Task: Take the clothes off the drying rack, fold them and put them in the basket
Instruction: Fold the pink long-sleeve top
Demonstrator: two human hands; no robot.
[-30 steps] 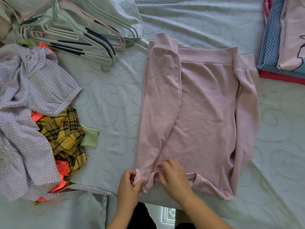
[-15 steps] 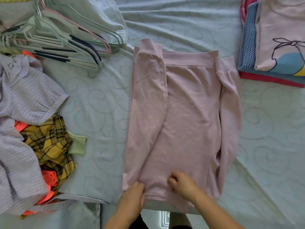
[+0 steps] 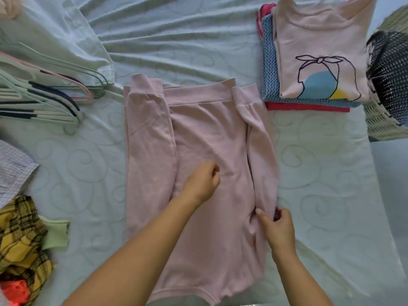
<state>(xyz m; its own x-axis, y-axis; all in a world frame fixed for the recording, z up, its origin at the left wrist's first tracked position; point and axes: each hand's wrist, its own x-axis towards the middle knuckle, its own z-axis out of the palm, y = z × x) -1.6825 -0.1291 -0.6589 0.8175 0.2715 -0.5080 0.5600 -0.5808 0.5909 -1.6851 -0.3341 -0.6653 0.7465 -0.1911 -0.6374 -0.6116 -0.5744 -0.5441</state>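
Observation:
A pink sweatshirt (image 3: 205,129) lies flat on the pale green bedspread (image 3: 176,40), both sleeves folded in over its body. My left hand (image 3: 202,184) hovers over or rests on the middle of the garment with fingers loosely curled and nothing in them. My right hand (image 3: 277,226) pinches the right folded sleeve near its lower part, at the garment's right edge. A white woven basket (image 3: 379,127) stands at the far right edge.
A stack of folded clothes (image 3: 309,62), topped by a pink printed shirt, lies at the back right. Plastic hangers (image 3: 44,93) are piled at the left. Unfolded clothes, checked lilac (image 3: 13,173) and yellow plaid (image 3: 19,239), sit at the lower left.
Both hands left the bottom hem. My left hand moved up onto the garment's middle; my right hand moved right and took hold of the right sleeve. The camera view shifted to the right.

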